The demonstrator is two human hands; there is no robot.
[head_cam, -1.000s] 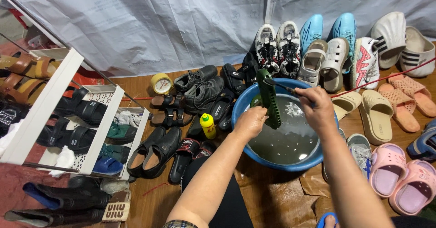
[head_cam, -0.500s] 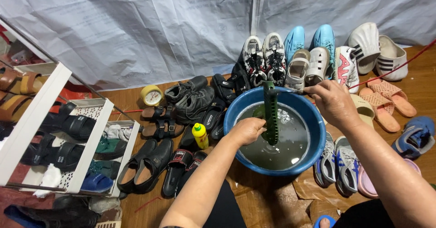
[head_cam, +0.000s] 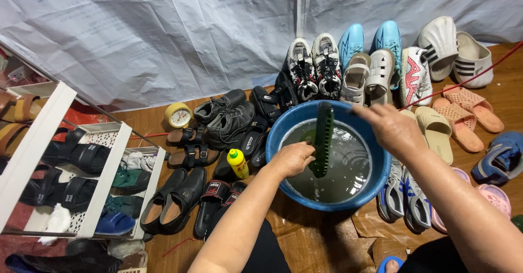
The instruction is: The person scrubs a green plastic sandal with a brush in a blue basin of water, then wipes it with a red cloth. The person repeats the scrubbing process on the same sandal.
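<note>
Since half a second ago the dark green sandal (head_cam: pixel 322 137) has stayed upright over the blue basin (head_cam: pixel 283 129), while the right hand (head_cam: pixel 393 130) has slid down from the rim's far edge to sit over the basin's right side; the left hand (head_cam: pixel 293 158) holds much the same place.

At the far left stands a white shoe rack (head_cam: pixel 111 164) with black sandals and green and blue slippers on its shelves. Near it on the wooden floor lies a roll of yellowish tape (head_cam: pixel 177 114), round with a pale face in its middle. Black sandals and grey lace-up shoes (head_cam: pixel 226 121) lie between the tape and the basin. Just left of the basin stands a small yellow bottle (head_cam: pixel 237 163) with a red cap and a dark band of label, upright.

The left hand is closed round the sandal's lower end, just above the murky water. The sandal is long, narrow and ridged along its edge, its heel end low in the basin and its toe end rising past the far rim. The right hand is half curled above the water; whether it grips anything I cannot tell.

Right of the basin lie grey sneakers (head_cam: pixel 406 197), tan slides (head_cam: pixel 436 131), salmon slides (head_cam: pixel 468 107) and pink clogs (head_cam: pixel 498 197). Behind hangs a white plastic sheet (head_cam: pixel 163 33) bearing faint grey printing.
</note>
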